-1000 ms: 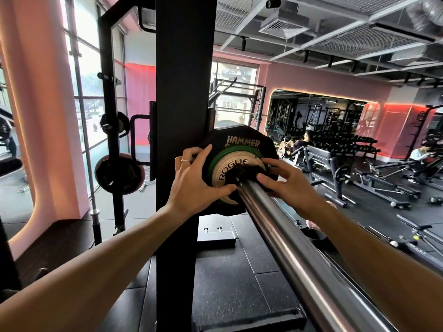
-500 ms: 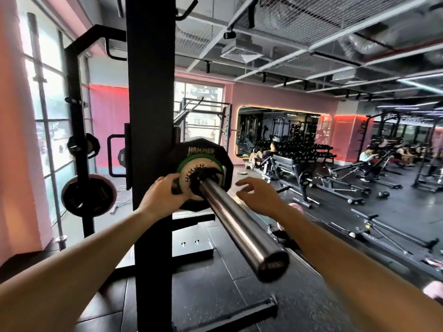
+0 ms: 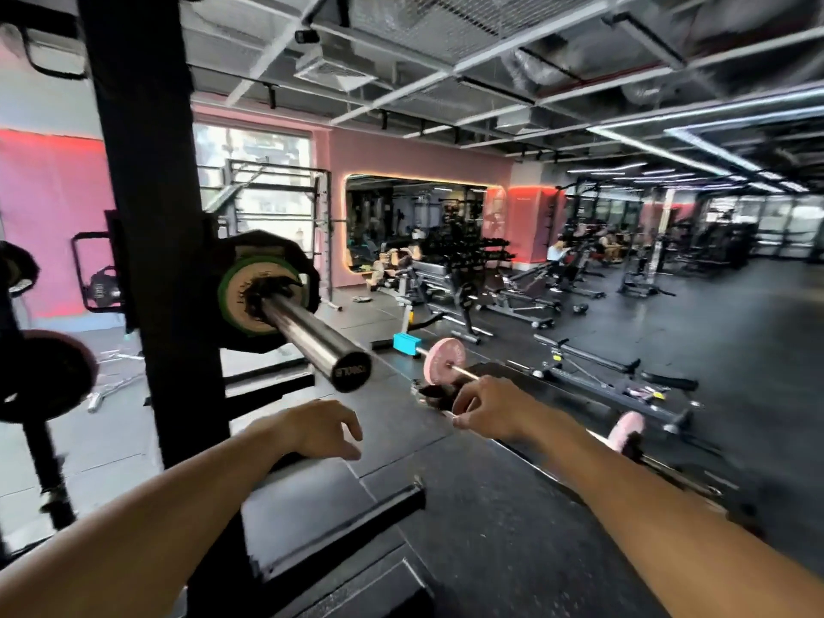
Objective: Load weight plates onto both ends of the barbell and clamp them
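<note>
left grip (image 3: 312, 428): loosely curled, empty | right grip (image 3: 490, 408): loosely curled, seems empty | barbell sleeve (image 3: 312, 336): above, apart from both grips | weight plates (image 3: 263, 292): far end of sleeve, against rack upright (image 3: 147, 260)

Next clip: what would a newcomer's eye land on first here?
The chrome barbell sleeve juts toward the camera at centre left, with a black plate and a green-rimmed plate stacked behind it against the rack upright. Below it, the left hand and right hand hang off the bar, fingers loosely curled.
</note>
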Demonstrator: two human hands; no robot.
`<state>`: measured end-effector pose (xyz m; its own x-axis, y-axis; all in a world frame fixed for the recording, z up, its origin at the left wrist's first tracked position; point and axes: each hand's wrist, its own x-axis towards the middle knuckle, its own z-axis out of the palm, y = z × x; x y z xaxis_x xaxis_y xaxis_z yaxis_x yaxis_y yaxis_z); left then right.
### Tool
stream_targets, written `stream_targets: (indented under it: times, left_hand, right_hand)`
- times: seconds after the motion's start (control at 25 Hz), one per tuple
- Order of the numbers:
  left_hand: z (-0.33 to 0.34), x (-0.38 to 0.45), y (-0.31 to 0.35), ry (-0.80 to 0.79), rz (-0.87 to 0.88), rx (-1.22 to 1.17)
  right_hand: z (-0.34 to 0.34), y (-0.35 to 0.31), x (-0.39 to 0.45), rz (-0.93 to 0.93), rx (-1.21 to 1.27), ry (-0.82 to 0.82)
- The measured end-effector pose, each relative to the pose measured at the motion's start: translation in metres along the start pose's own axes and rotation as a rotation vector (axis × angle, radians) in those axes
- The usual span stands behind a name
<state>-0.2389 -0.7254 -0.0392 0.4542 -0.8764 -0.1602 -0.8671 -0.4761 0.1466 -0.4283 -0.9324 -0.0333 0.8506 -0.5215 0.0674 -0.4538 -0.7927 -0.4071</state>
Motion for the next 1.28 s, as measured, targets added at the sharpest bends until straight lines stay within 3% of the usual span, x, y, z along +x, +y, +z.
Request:
stream_targets:
  times: [0.28, 0.48, 0.64, 1.04, 1.28]
  left_hand:
    - [0.01, 0.041, 0.122, 0.073, 0.377, -0.109]
    - [0.017, 0.055, 0.187, 0.177, 0.519, -0.257]
    - [0.016, 0.072, 0.213, 0.137, 0.555, -0.235]
    - [0.012, 0.197, 0.264, 0.127, 0.528, -0.203]
    - [-0.01, 0.307, 0.28, 0.18, 0.406, -0.194]
  right_hand:
    - [-0.059, 0.054, -0.109, 0.322, -0.064, 0.171]
    - [-0.064, 0.071, -0.167, 0.486, -0.114, 0.222]
    - [-0.057, 0.09, -0.185, 0.555, -0.076, 0.207]
    - [-0.09, 0.19, -0.106, 0.479, -0.016, 0.168]
    - [-0.135, 0.294, 0.008, 0.373, -0.045, 0.137]
